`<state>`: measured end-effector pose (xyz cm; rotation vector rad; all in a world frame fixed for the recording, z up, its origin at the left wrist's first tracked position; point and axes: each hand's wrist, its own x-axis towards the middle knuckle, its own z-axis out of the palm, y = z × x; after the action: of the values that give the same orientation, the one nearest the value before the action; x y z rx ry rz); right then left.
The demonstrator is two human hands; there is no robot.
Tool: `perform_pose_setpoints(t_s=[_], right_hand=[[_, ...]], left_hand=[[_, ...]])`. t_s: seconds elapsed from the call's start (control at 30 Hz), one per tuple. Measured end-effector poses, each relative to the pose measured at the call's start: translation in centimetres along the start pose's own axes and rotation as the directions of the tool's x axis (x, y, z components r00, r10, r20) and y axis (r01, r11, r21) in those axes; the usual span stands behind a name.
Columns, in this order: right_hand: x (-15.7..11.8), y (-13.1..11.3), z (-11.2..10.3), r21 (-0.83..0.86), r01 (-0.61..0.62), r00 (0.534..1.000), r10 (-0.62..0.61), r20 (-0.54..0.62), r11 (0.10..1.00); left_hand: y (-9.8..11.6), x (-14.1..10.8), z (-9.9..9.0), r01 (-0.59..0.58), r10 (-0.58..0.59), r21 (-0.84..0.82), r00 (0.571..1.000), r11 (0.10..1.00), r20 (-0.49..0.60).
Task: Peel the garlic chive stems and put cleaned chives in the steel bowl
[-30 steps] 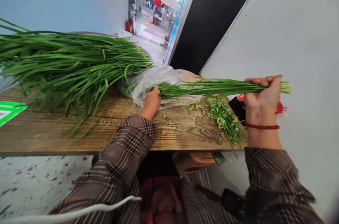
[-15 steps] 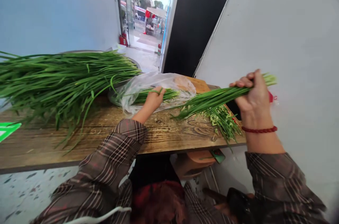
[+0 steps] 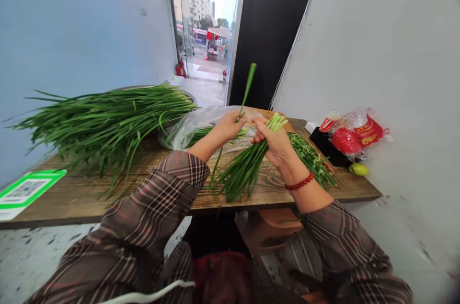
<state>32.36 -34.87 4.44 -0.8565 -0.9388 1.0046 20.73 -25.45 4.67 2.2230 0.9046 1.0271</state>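
Note:
My right hand [image 3: 275, 143] is closed round a bunch of garlic chives [image 3: 244, 169], pale stem ends up and green leaves hanging down to the table. Close beside it, my left hand [image 3: 230, 126] pinches a green chive blade [image 3: 248, 84] that sticks up above the fingers. Behind the left forearm lies a clear plastic bag [image 3: 183, 131] with more chives [image 3: 199, 135] in it. A large heap of chives [image 3: 97, 122] rests in a metal basin [image 3: 192, 97] at the left. To the right of my right hand is a pile of chive scraps [image 3: 309, 157].
The wooden table [image 3: 82, 203] bears a green-framed QR card [image 3: 28, 191] at its left end. At the right stand a black box [image 3: 325, 146], red plastic packaging [image 3: 366, 134] and a yellow-green fruit [image 3: 358, 169]. A wall borders the right side.
My right hand has come down and left with its chive bunch, which now points downward. My left hand has risen from the bag with a chive blade. The view has shifted.

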Motion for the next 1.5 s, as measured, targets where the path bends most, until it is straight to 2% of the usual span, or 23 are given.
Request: perform_pose_setpoints(t_s=[0.13,0.27,0.33,0.47,0.57,0.63,0.7,0.8,0.87,0.9,1.0,1.1,1.27,1.33,1.4,1.5], right_hand=[[0.2,1.2,0.1,-0.06,0.037,0.999,-0.038,-0.017,0.998],[1.2,2.2,-0.3,-0.142,0.107,0.994,-0.109,-0.007,0.984],[1.6,2.3,-0.8,-0.123,0.104,0.994,-0.108,-0.028,0.987],[2.1,1.8,-1.7,-0.026,0.093,0.98,-0.096,-0.177,0.995],[1.9,1.6,-1.9,0.058,0.083,0.988,-0.074,-0.132,0.995],[1.7,1.7,-1.6,0.123,0.073,0.995,-0.064,-0.077,0.99],[1.4,1.9,-1.1,0.171,0.078,0.995,-0.066,-0.075,0.982],[1.1,2.3,-0.4,0.207,0.084,0.988,-0.054,-0.147,0.975],[1.0,2.4,-0.1,0.24,0.092,0.983,-0.05,-0.179,0.966],[1.0,2.4,0.0,0.26,0.101,0.981,-0.052,-0.188,0.96],[1.2,2.2,-0.2,0.311,0.143,0.972,-0.074,-0.225,0.94],[1.3,1.5,-0.5,0.316,0.183,0.958,-0.097,-0.271,0.931],[1.7,-2.0,-1.4,0.238,0.289,0.917,-0.197,-0.346,0.927],[1.9,-4.4,-2.1,0.206,0.349,0.886,-0.25,-0.389,0.914],[2.1,-6.9,-2.9,0.174,0.423,0.847,-0.32,-0.424,0.889],[2.3,-10.0,-4.0,0.164,0.475,0.818,-0.365,-0.445,0.865]], left_hand=[[0.7,-0.6,1.0,0.031,-0.032,0.012,0.995,0.999,0.091],[0.8,-1.2,1.6,-0.061,0.062,-0.009,0.99,0.998,0.127],[0.4,-1.5,1.5,-0.104,0.101,0.004,0.98,0.995,0.173],[-1.1,-2.0,1.4,-0.128,0.103,0.087,0.963,0.988,0.25],[-2.1,-2.5,1.7,-0.118,0.096,0.069,0.959,0.991,0.266],[-2.3,-2.9,1.9,-0.075,0.072,-0.003,0.954,0.997,0.292],[-2.1,-3.4,2.0,0.047,-0.007,-0.106,0.937,0.993,0.349],[-1.9,-4.2,1.9,0.305,-0.179,-0.198,0.858,0.931,0.481],[-2.1,-4.6,1.9,0.358,-0.218,-0.184,0.827,0.916,0.519],[-2.4,-4.7,1.9,0.334,-0.206,-0.165,0.829,0.928,0.519],[-3.5,-4.8,2.1,0.153,-0.091,-0.093,0.873,0.984,0.479],[-4.8,-4.9,2.3,0.03,-0.005,-0.05,0.898,0.998,0.44],[-7.1,-6.0,2.1,-0.099,0.093,0.003,0.942,0.995,0.322],[-8.4,-6.6,1.8,-0.049,0.048,-0.003,0.964,0.999,0.262],[-10.0,-7.0,1.4,0.052,-0.047,-0.023,0.979,0.998,0.199],[-12.1,-7.1,0.7,0.154,-0.15,-0.03,0.983,0.988,0.108]])
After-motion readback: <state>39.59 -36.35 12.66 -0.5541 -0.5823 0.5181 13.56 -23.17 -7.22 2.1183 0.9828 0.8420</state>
